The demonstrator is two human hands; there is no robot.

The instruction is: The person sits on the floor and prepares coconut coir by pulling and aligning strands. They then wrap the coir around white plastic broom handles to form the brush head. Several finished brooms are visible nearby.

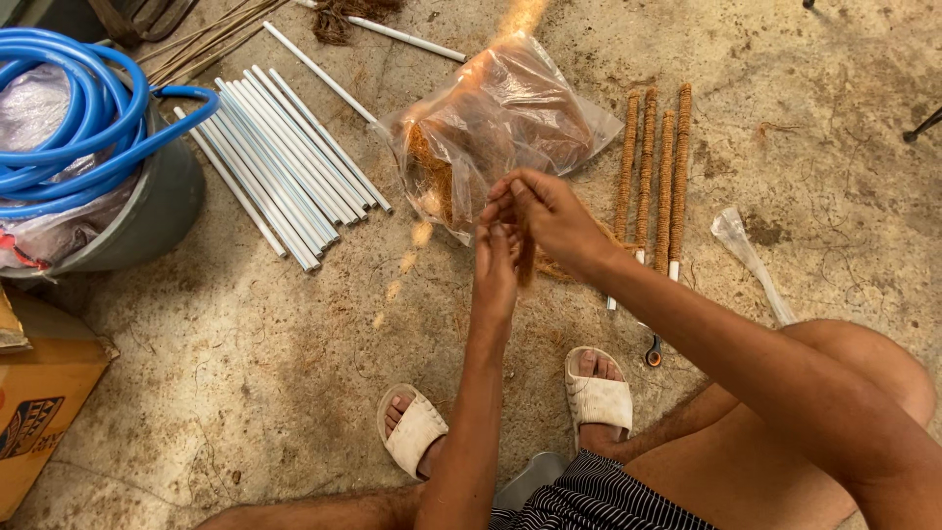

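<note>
My left hand (496, 270) and my right hand (549, 218) meet in front of me, both closed on a tuft of brown coir fibre (525, 257) that hangs between the palms. Just beyond them lies a clear plastic bag of the same brown fibre (500, 128) on the concrete floor. To the right of the bag lie several sticks wrapped in coir (655, 172), side by side. A row of bare white pipes (285, 162) lies to the left of the bag.
A grey tub (162, 211) with a coiled blue hose (69, 118) stands at the left, a cardboard box (39, 393) below it. A small tool with dark handles (653, 348) and a crumpled clear wrapper (751, 260) lie right. My sandalled feet (412, 432) rest below.
</note>
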